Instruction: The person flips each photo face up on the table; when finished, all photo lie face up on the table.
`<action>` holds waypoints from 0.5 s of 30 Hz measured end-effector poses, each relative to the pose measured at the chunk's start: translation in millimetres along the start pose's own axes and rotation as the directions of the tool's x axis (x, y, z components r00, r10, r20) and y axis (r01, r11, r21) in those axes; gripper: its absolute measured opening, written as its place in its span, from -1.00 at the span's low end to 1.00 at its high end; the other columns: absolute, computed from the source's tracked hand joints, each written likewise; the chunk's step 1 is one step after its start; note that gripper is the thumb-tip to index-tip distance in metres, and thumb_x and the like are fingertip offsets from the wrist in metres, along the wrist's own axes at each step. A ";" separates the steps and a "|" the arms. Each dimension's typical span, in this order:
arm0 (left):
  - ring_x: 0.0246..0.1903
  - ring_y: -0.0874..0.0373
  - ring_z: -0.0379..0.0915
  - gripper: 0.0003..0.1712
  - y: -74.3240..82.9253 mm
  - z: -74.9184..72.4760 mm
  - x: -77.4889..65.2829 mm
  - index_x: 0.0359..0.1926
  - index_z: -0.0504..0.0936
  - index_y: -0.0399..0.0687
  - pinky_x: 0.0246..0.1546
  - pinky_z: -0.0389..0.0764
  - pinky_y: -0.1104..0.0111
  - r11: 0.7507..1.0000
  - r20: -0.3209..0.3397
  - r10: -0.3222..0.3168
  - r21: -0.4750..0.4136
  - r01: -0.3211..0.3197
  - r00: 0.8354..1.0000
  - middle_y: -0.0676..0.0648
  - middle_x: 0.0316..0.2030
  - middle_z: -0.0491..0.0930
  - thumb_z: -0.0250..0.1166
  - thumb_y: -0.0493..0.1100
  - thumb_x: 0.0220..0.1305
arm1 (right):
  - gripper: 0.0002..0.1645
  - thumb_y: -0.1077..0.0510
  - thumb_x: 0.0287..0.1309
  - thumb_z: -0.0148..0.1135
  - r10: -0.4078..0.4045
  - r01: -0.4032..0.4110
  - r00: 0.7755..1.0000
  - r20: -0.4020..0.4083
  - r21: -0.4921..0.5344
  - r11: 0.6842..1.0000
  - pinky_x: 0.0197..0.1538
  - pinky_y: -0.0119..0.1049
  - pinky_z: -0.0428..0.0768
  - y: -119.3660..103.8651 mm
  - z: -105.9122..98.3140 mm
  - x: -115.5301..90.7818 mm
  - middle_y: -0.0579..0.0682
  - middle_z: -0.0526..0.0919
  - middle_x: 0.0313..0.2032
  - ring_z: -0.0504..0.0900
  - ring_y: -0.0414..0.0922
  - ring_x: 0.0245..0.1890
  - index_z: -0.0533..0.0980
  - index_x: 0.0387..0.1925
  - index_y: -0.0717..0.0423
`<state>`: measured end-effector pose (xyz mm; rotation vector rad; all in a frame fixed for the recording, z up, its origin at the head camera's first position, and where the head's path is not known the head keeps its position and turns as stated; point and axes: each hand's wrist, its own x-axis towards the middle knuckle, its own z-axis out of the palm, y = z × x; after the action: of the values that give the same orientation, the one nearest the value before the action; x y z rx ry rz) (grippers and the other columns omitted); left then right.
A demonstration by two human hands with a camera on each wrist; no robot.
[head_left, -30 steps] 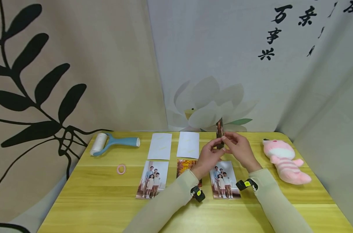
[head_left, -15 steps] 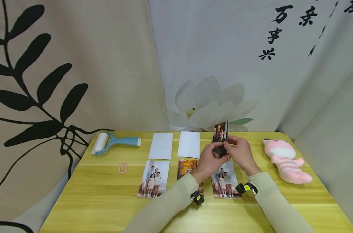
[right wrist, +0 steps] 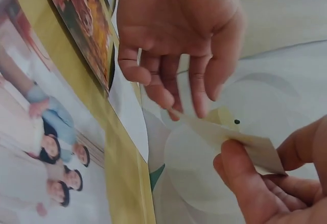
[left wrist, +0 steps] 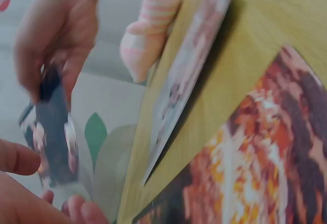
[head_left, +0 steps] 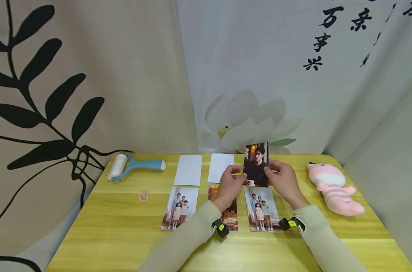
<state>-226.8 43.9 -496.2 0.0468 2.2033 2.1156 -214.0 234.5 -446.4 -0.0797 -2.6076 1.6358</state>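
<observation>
Facing right wrist: photo (right wrist: pixel 261 150) back, apparently

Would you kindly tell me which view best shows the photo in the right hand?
The head view: the held photo faces that camera, its printed figure clear. The left wrist view shows it blurred and slanted; the right wrist view, mostly a pale side, without the picture.

Photo stack (head_left: pixel 256 163): portrait fmt., layered edge visible R side; front print shows person in dk. top w/ white cup low L, warm lights behind. Pos.: near-upright, print side facing head cam., raised above surface (head_left: pixel 124 234). R hand (head_left: pixel 285 180) pinches R edge; L hand (head_left: pixel 230 186) at L edge.
</observation>
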 end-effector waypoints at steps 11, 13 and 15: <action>-0.23 0.20 0.55 -0.73 -8.9 -18.5 7.5 0.13 0.64 -0.13 -0.32 0.66 0.33 0.951 0.167 -0.156 -0.242 0.194 0.974 -0.01 -0.16 0.66 0.28 -0.23 0.46 | -0.49 0.14 0.55 0.16 -0.031 0.030 0.999 0.040 0.029 0.999 -0.28 -0.35 0.78 0.2 -2.6 -14.3 0.41 0.64 0.17 0.82 0.05 -0.05 0.49 0.36 0.36; -0.24 0.21 0.53 -0.74 -8.6 -18.6 7.9 0.12 0.63 -0.16 -0.31 0.66 0.33 0.950 0.176 -0.152 -0.245 0.193 0.973 0.01 -0.19 0.63 0.28 -0.25 0.46 | -0.48 0.14 0.55 0.16 -0.030 0.029 0.999 0.033 0.031 0.999 -0.28 -0.34 0.79 3.4 -3.5 -12.7 0.41 0.63 0.16 0.81 0.05 -0.05 0.48 0.37 0.36; -0.22 0.21 0.54 -0.73 -8.6 -19.0 9.0 0.14 0.63 -0.18 -0.28 0.71 0.29 0.953 0.177 -0.144 -0.239 0.185 0.974 0.01 -0.18 0.61 0.29 -0.26 0.48 | -0.46 0.13 0.54 0.18 -0.019 0.019 1.000 0.021 0.020 1.000 -0.29 -0.30 0.79 6.9 -4.7 -10.4 0.40 0.64 0.15 0.80 0.04 -0.05 0.47 0.39 0.34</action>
<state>-237.0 25.3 -504.4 0.0120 1.7694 2.1974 -203.1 240.9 -450.9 -0.0363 -2.5992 1.6647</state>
